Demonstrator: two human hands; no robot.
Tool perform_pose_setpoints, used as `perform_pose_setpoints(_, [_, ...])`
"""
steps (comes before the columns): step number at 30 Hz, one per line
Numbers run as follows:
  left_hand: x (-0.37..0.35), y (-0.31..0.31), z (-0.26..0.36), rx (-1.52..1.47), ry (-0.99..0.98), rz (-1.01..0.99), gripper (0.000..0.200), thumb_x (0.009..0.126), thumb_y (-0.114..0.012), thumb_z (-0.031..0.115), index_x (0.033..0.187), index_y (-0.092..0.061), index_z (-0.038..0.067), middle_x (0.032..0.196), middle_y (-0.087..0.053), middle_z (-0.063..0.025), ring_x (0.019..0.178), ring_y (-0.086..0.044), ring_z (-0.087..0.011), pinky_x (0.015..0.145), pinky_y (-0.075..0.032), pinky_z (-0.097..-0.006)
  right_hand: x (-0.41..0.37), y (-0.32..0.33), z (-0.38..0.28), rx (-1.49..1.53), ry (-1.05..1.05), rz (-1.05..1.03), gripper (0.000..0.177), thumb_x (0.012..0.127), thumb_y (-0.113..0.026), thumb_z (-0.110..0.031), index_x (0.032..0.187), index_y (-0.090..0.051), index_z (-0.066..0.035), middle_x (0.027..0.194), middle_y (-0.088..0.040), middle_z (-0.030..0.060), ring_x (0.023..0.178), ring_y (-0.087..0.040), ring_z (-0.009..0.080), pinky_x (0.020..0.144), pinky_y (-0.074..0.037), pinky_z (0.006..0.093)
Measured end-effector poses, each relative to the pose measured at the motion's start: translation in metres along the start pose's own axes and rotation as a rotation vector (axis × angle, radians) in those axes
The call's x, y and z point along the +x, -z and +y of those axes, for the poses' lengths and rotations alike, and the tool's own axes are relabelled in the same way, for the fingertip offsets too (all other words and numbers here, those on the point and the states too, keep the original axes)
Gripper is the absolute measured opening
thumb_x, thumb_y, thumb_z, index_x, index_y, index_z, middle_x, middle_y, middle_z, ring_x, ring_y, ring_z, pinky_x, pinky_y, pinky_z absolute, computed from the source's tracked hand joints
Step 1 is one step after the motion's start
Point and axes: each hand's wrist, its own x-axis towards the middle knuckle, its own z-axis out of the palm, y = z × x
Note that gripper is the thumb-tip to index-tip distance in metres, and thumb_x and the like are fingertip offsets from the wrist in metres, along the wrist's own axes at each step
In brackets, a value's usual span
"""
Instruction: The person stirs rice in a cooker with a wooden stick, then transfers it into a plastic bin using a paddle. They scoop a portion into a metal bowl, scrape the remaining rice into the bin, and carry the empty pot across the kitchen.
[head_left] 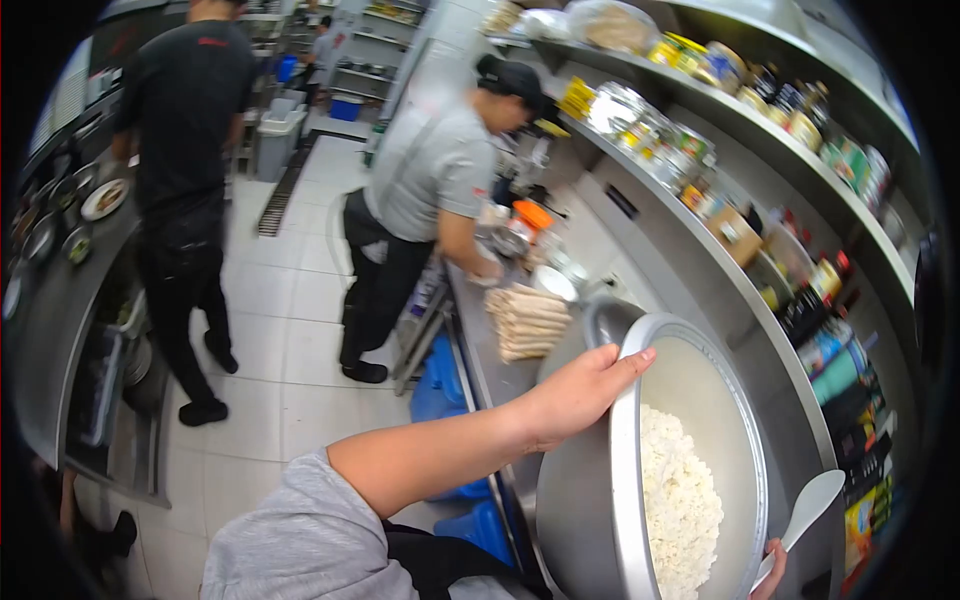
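My left hand (590, 392) grips the upper rim of a large metal rice pot (628, 490), its thumb lapping over the edge and its other fingers hidden behind. The pot is tilted, its mouth turned to the right, and white cooked rice (682, 500) lies inside it. At the lower right, only a few fingers of my right hand (772, 572) show, beside the pot's far rim. They are closed around the handle of a white rice paddle (815, 505), whose blade points up and right.
Rolled beige wraps (530, 322) lie stacked on the steel counter beyond the pot. A person in a grey shirt (430, 160) works there; another in black (190, 120) stands left. Shelves (760, 120) of packets and bottles line the right. Blue bins (440, 385) sit below the counter.
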Motion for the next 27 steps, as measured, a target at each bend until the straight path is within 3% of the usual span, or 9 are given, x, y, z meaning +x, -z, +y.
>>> perform_pose_setpoints(8, [-0.207,0.132,0.160,0.193,-0.338,0.429,0.042,0.098,-0.051,0.040,0.104,-0.059,0.000,0.091,-0.067,-0.0066,0.077,-0.063,-0.0075,0.067,-0.051,-0.0228,0.065,-0.230,-0.017,0.572,-0.285,-0.731,0.024,0.091,-0.059,-0.026,0.103,-0.054,-0.006,0.099,-0.061,0.0071,0.093,-0.060,0.0193,0.083,-0.049,0.0317])
perform_pose_setpoints(10, [-0.266,0.145,0.182,0.228,-0.413,0.741,0.038,0.098,-0.051,0.039,0.101,-0.059,0.002,0.086,-0.064,-0.0046,0.074,-0.061,-0.0073,0.066,-0.050,-0.0232,0.071,-0.305,-0.022,0.626,-0.307,-0.922,0.019,0.090,-0.060,-0.024,0.099,-0.057,-0.007,0.095,-0.062,0.0055,0.090,-0.061,0.0179,0.081,-0.050,0.0305])
perform_pose_setpoints(15, [-0.414,0.135,0.208,0.339,-0.606,1.242,0.027,0.096,-0.054,0.028,0.105,-0.058,0.003,0.091,-0.064,-0.0057,0.076,-0.062,-0.0097,0.068,-0.051,-0.0244,0.034,-0.504,-0.048,0.604,-0.094,-1.154,0.016,0.089,-0.058,-0.024,0.092,-0.054,-0.009,0.080,-0.057,0.0008,0.078,-0.058,0.0115,0.072,-0.048,0.0244])
perform_pose_setpoints(20, [-0.542,0.107,0.192,0.466,-0.745,1.713,0.027,0.094,-0.058,0.021,0.108,-0.055,-0.001,0.100,-0.064,-0.0104,0.086,-0.064,-0.0134,0.071,-0.052,-0.0261,-0.069,-0.672,-0.089,0.693,-0.079,-1.698,0.016,0.086,-0.061,-0.025,0.089,-0.054,-0.011,0.072,-0.048,-0.0049,0.065,-0.050,0.0053,0.057,-0.041,0.0199])
perform_pose_setpoints(22, [-0.582,0.094,0.181,0.526,-0.854,1.858,0.026,0.092,-0.058,0.017,0.110,-0.055,-0.002,0.101,-0.064,-0.0102,0.089,-0.064,-0.0149,0.075,-0.051,-0.0268,-0.125,-0.733,-0.100,0.707,-0.023,-1.784,0.016,0.086,-0.060,-0.026,0.088,-0.053,-0.012,0.071,-0.049,-0.0054,0.060,-0.049,0.0040,0.050,-0.037,0.0185])
perform_pose_setpoints(27, [-0.660,0.062,0.149,0.597,-1.000,2.151,0.021,0.089,-0.057,0.010,0.106,-0.058,-0.002,0.099,-0.065,-0.0090,0.089,-0.064,-0.0162,0.078,-0.050,-0.0286,-0.267,-0.832,-0.142,0.617,-0.075,-2.218,0.017,0.086,-0.060,-0.028,0.085,-0.054,-0.012,0.063,-0.050,-0.0020,0.045,-0.045,0.0070,0.037,-0.036,0.0218])
